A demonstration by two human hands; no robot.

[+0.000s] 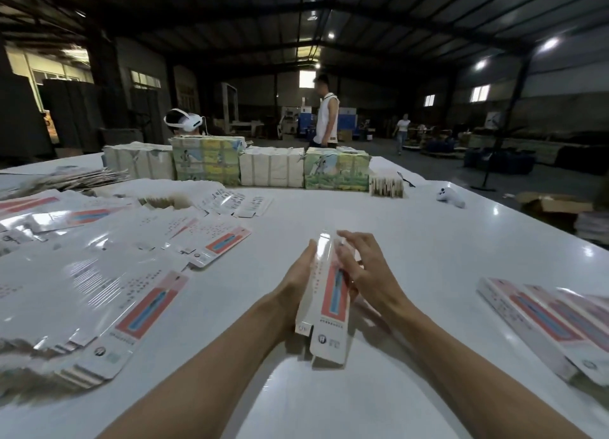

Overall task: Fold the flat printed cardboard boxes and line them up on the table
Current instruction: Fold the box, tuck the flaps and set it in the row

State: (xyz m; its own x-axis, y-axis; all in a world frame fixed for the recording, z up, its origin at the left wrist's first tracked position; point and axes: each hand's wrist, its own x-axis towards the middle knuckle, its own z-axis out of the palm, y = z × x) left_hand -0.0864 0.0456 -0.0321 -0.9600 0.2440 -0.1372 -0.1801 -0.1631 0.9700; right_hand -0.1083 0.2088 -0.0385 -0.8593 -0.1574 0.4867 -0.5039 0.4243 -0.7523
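Observation:
A long narrow white box [326, 302] with a red and blue print stands between my hands at the table's middle, its flaps loose at the near end. My left hand [298, 275] grips its left side from below. My right hand [357, 262] rests on its right side with straight, spread fingers. A wide spread of flat printed box blanks [108, 280] covers the table's left half. Folded boxes [553, 323] lie side by side in a row at the right edge.
The white table [428, 241] stretches ahead. Wrapped bundles [237, 165] line its far edge, with a white controller [449, 197] at the far right. A person with a white headset sits behind the bundles; two people walk further back. Cardboard lies on the floor right.

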